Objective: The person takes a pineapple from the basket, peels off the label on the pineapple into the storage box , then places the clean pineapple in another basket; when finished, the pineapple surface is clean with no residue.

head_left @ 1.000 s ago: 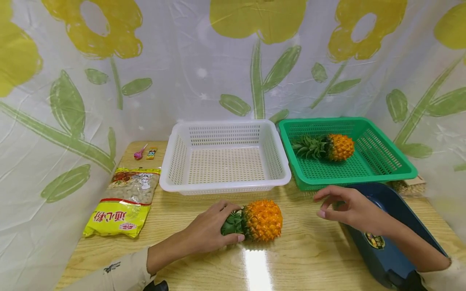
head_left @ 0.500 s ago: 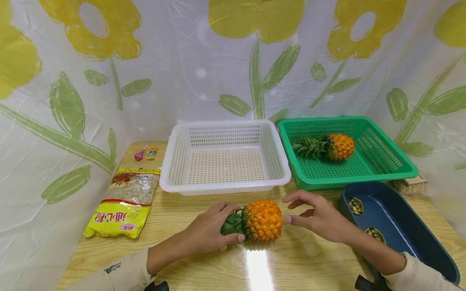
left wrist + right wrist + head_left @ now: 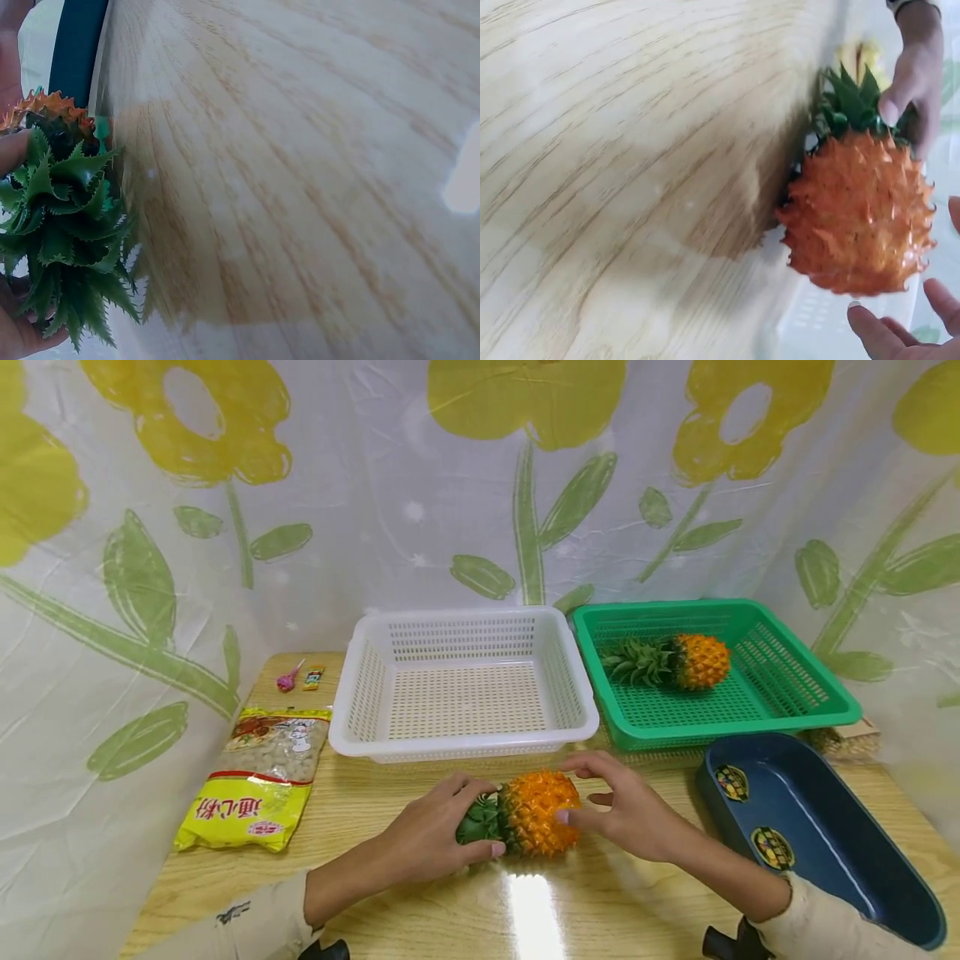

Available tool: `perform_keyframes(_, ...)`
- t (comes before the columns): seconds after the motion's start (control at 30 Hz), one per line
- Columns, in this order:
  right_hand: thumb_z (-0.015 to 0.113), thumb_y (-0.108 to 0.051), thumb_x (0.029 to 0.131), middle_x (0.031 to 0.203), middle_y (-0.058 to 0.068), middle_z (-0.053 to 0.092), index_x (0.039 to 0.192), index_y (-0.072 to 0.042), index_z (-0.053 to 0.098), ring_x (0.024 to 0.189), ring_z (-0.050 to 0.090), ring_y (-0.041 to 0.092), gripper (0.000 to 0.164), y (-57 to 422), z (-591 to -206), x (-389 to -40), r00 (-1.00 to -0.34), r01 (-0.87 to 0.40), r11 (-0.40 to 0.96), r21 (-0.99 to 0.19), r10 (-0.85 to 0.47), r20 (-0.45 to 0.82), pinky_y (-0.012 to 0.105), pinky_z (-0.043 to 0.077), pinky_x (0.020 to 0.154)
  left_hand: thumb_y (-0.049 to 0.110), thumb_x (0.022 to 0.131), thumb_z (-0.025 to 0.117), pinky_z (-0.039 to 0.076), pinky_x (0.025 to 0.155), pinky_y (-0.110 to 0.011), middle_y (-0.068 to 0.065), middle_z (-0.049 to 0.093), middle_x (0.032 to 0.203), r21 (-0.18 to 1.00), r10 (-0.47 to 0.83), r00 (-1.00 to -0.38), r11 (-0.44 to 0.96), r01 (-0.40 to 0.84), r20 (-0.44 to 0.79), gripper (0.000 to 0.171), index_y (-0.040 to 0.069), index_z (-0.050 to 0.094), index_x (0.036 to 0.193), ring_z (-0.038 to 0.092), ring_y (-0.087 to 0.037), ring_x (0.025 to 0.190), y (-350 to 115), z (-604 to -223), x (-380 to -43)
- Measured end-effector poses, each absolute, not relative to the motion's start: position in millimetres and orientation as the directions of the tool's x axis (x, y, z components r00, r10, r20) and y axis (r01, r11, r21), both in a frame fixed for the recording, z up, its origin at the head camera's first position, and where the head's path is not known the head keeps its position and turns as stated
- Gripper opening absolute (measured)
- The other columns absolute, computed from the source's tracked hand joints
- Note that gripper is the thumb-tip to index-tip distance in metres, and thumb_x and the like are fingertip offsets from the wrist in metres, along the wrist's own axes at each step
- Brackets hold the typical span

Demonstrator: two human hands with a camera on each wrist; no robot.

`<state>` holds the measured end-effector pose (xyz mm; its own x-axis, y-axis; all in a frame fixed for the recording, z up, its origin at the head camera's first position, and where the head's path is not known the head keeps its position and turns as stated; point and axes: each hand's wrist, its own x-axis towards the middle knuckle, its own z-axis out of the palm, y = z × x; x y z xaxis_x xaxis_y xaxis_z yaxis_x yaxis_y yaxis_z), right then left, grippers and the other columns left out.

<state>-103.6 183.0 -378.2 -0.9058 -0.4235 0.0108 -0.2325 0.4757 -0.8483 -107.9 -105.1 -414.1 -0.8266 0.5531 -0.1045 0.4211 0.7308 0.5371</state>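
A small orange pineapple (image 3: pixel 536 818) lies on its side on the wooden table, its green leaves pointing left. My left hand (image 3: pixel 431 831) grips it by the crown, thumb in front and fingers behind. Those spiky leaves (image 3: pixel 71 225) hang between thumb and fingers in the left wrist view. At the fruit's right end is my right hand (image 3: pixel 626 814), fingers spread and bent, index fingertip by the top and thumb overlapping the side. The right wrist view has its thumb (image 3: pixel 870 330) just off the fruit's base.
Behind stand a white basket (image 3: pixel 465 747) and a green basket (image 3: pixel 742 727) holding another pineapple (image 3: pixel 703 662). A dark blue tray (image 3: pixel 832 835) lies at right. On the left are a yellow pasta bag (image 3: pixel 258 777), a lollipop (image 3: pixel 287 681) and a small candy packet (image 3: pixel 312 677).
My right hand has moved left from over the blue tray to the pineapple's right end. The left hand keeps its grip on the crown, and the pineapple has barely moved.
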Motion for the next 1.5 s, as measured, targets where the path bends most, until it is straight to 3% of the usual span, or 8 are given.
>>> perform_keyframes(0.17,0.08,-0.03,0.087,0.157,0.021,0.034,0.139,-0.015,0.055,0.141,0.035,0.049,0.059,168.2,-380.2,-102.8,-0.902,-0.218,0.501,-0.837,-0.431,-0.023,0.066,0.048,0.096,0.066,0.089,0.063,0.054,0.091,-0.052,-0.006,0.05,0.141,0.532,0.547,-0.831,0.735,0.421,-0.099,0.074,0.025,0.046,0.148,0.056,-0.028,0.124,-105.4,-415.0,-107.7)
perform_keyframes(0.33,0.081,-0.037,0.085,0.161,0.024,0.027,0.144,-0.015,0.053,0.147,0.022,0.053,0.07,153.9,-382.1,-100.4,-0.895,-0.266,0.569,-0.778,-0.446,-0.02,0.074,0.035,0.104,0.065,0.089,0.064,0.054,0.092,-0.052,-0.007,0.052,0.14,0.519,0.55,-0.832,0.734,0.439,-0.074,0.073,0.024,0.047,0.147,0.057,-0.027,0.122,-104.6,-415.9,-107.5)
perform_keyframes(0.4,0.082,-0.038,0.083,0.161,0.026,0.026,0.145,-0.014,0.052,0.145,0.026,0.054,0.073,150.0,-383.4,-100.3,-0.892,-0.279,0.582,-0.764,-0.452,-0.019,0.076,0.031,0.105,0.065,0.089,0.064,0.054,0.091,-0.051,-0.007,0.052,0.139,0.513,0.552,-0.832,0.733,0.446,-0.065,0.073,0.023,0.047,0.147,0.057,-0.026,0.121,-104.1,-415.9,-107.8)
perform_keyframes(0.63,0.088,-0.036,0.077,0.16,0.026,0.025,0.146,-0.017,0.051,0.139,0.034,0.053,0.081,143.2,-388.2,-102.5,-0.874,-0.315,0.609,-0.728,-0.486,-0.028,0.066,0.046,0.098,0.066,0.089,0.063,0.055,0.087,-0.047,-0.006,0.054,0.133,0.513,0.548,-0.834,0.735,0.444,-0.063,0.073,0.023,0.048,0.146,0.059,-0.021,0.113,-103.3,-415.0,-107.3)
perform_keyframes(1.07,0.093,-0.019,0.067,0.141,0.013,0.047,0.145,-0.011,0.051,0.124,0.049,0.033,0.089,140.3,-391.4,-104.3,-0.847,-0.461,0.672,-0.58,-0.528,0.062,0.052,0.051,0.094,0.064,0.088,0.065,0.054,0.082,-0.04,-0.004,0.055,0.128,0.521,0.54,-0.839,0.737,0.431,-0.07,0.071,0.022,0.05,0.144,0.058,-0.016,0.105,-101.7,-414.9,-108.6)
perform_keyframes(1.33,0.097,-0.029,0.061,0.135,0.013,0.051,0.142,-0.011,0.054,0.119,0.052,0.03,0.093,137.1,-391.3,-106.6,-0.855,-0.47,0.707,-0.529,-0.514,0.072,0.051,0.051,0.094,0.064,0.089,0.064,0.054,0.079,-0.039,-0.004,0.055,0.128,0.528,0.536,-0.84,0.737,0.422,-0.077,0.07,0.022,0.05,0.144,0.057,-0.015,0.102,-102.1,-413.9,-108.4)
perform_keyframes(1.5,0.096,-0.024,0.062,0.132,0.013,0.053,0.141,-0.01,0.055,0.114,0.054,0.027,0.09,136.1,-391.4,-108.2,-0.85,-0.481,0.71,-0.514,-0.521,0.076,0.048,0.053,0.091,0.064,0.09,0.063,0.053,0.079,-0.039,-0.005,0.054,0.13,0.538,0.535,-0.84,0.736,0.412,-0.088,0.071,0.021,0.05,0.145,0.057,-0.016,0.104,-101.6,-412.9,-108.9)
